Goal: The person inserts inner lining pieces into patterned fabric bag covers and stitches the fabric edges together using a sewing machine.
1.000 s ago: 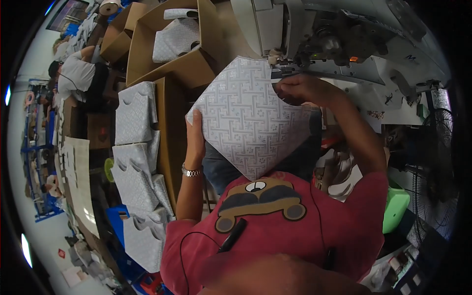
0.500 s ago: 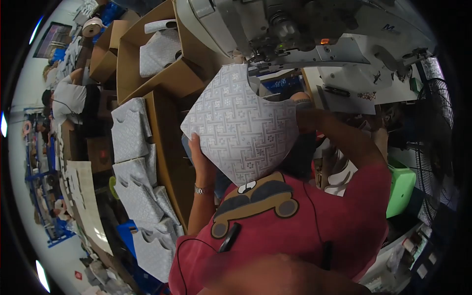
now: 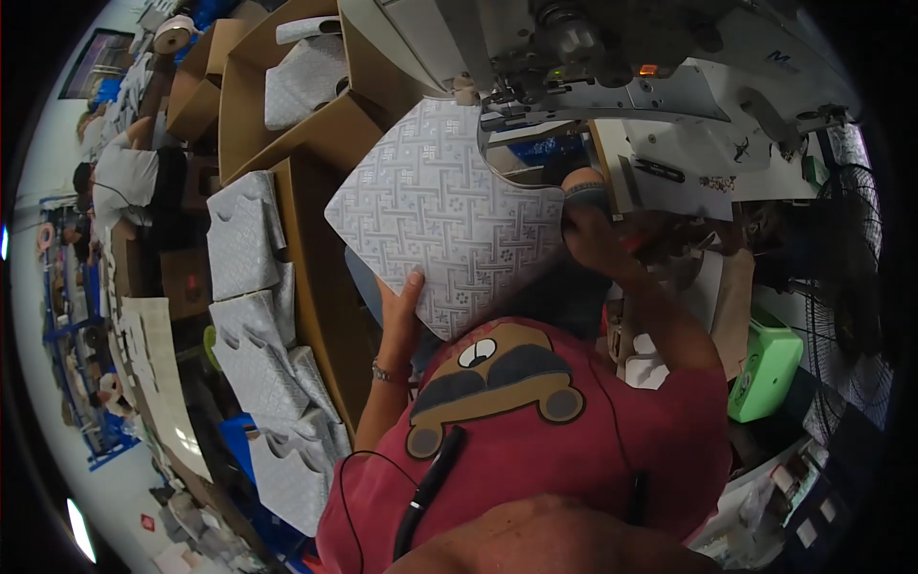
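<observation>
plainly, in the head view, a pale patterned piece [image 3: 449, 210] is held in front of the red shirt [image 3: 574, 440], and its top corner is set right by the needle end of the big sewing machine [image 3: 612, 43]. whether the corner is touched by the machine cannot be told. a round curve is seen in the edge of the piece, on the side by the machine. the lower left edge is pinched by the left hand [image 3: 404, 304], with the thumb laid on top and the other fingers mostly hidden under it. a watch [image 3: 382, 371] is worn on the left wrist. the right hand [image 3: 591, 239] is placed at the right edge of the piece, but its fingers are hidden, so how wide or narrow they are cannot be told. a small orange light [image 3: 648, 70] is lit on the machine. to the left, a row of pale pieces [image 3: 244, 239] is laid out, and more are put inside an open cardboard box [image 3: 234, 120]. farther off, a person in a white shirt [image 3: 124, 182] can be seen. to the right, a bright green box [image 3: 770, 373] is placed near a black fan [image 3: 851, 239].
</observation>
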`<state>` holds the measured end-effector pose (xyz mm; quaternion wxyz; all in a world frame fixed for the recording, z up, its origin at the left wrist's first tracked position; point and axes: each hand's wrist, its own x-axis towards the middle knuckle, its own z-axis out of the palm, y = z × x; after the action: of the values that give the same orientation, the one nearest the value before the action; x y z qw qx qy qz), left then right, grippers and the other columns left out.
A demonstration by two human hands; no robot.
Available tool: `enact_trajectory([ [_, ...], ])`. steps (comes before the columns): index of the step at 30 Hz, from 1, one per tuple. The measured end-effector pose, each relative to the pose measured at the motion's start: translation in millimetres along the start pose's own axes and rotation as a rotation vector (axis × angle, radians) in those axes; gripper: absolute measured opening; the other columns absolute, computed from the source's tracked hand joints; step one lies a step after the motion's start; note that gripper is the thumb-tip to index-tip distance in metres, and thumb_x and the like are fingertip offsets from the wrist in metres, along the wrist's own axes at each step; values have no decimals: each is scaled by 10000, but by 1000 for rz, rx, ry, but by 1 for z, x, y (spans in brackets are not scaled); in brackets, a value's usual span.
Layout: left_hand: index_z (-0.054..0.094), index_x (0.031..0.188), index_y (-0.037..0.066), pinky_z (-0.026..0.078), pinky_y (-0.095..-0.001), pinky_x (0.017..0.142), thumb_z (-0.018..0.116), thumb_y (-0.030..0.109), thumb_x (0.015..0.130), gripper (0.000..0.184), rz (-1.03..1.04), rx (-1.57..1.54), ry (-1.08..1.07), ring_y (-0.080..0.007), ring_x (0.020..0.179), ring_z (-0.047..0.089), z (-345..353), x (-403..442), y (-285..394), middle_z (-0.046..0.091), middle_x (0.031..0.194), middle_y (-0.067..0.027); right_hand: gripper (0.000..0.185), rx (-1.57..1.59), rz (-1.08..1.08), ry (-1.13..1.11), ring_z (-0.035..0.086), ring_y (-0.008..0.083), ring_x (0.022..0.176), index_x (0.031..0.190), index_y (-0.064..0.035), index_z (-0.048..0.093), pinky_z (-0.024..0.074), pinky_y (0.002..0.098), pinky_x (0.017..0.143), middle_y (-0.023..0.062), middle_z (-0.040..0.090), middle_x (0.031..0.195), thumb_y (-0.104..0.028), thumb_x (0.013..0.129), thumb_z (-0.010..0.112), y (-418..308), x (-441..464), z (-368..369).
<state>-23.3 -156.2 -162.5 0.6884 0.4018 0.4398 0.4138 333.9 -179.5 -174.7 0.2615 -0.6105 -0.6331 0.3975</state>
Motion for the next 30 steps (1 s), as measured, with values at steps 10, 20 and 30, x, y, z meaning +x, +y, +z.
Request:
enact_trajectory([
  [10, 150, 1609, 3, 400, -457, 1162, 700, 337, 966, 909, -45, -121, -11, -334, 1407, 461, 4, -1, -22, 392, 1569, -220, 344, 342, -132, 494, 720, 306, 970, 1233, 11, 631, 541, 356, 838, 200, 715, 1067, 122, 949, 470, -20, -29, 32],
  [20, 185, 1603, -8, 441, -463, 1136, 621, 380, 998, 841, -131, -225, -61, -338, 1401, 477, -3, 4, -19, 395, 1575, -221, 422, 707, -144, 76, 688, 312, 987, 1271, -20, 611, 534, 360, 855, 212, 688, 1100, 106, 874, 537, -32, -35, -6],
  [30, 305, 1572, -20, 523, -504, 1063, 521, 441, 1039, 737, -156, -127, -134, -386, 1310, 583, -14, 12, 5, 502, 1498, -257, 502, -220, -452, 108, 693, 313, 969, 1312, -43, 603, 538, 369, 841, 182, 694, 1076, 106, 833, 588, -10, 1, -37],
])
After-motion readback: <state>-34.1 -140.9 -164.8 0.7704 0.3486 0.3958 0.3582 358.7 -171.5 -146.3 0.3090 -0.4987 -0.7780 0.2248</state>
